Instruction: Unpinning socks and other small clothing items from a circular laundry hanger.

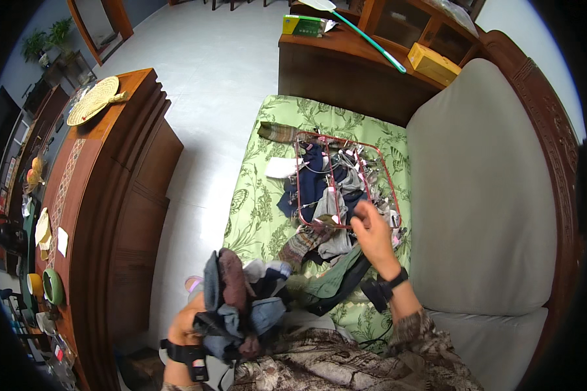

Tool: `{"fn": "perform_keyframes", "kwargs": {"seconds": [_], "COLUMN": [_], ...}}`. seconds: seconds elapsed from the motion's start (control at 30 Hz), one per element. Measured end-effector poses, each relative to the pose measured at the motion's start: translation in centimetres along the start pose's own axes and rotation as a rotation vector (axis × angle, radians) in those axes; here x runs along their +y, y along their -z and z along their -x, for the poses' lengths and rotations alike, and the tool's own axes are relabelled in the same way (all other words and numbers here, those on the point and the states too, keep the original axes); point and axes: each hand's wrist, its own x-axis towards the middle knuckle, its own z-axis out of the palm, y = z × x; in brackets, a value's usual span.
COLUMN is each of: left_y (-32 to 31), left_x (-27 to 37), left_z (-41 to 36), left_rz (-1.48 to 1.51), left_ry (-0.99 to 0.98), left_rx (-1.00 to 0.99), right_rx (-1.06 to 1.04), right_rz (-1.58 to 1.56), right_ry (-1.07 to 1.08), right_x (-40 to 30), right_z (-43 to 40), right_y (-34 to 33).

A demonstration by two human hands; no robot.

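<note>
My left hand (188, 315) grips a bunch of socks (232, 283), grey-blue, brown and dark ones, at the lower left; they cover most of its fingers. My right hand (375, 237) hovers by the near edge of a red-framed clip hanger (340, 225), its fingers curled but apart, and I see nothing between them. The hanger lies flat on a green leaf-print seat cover (252, 205), with navy and grey socks (313, 171) tangled under its frame. A striped sock (298, 247), a green sock (335, 281) and dark socks lie between the hanger and my lap.
Grey back cushions (479, 195) line the wooden seat on the right. A wooden cabinet (342, 73) at the far end bears a yellow box (433, 63) and a teal-handled swatter (372, 39). Across the floor on the left, a long wooden table (90, 195) holds a woven fan (95, 100).
</note>
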Motion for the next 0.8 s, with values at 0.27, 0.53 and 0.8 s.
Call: {"fn": "perform_keyframes", "kwargs": {"seconds": [0.27,0.53,0.8], "left_y": [-2.1,-0.8,1.1], "left_x": [4.9,-4.2,-6.9], "left_z": [0.5,-7.6,-8.0], "left_rz": [-0.429,-0.547,-0.536], "left_ry": [0.226,0.39,0.405], "left_rx": [-0.229,-0.196,-0.261], "right_rx": [0.07,-0.008,-0.053], "right_rz": [0.452,0.436,-0.119], "right_ry": [-0.383,-0.222,0.084], "right_x": [7.9,11.3,2.4], "right_z": [-9.0,-9.9,-10.5], "right_y": [-1.3,-0.9,8.3]}}
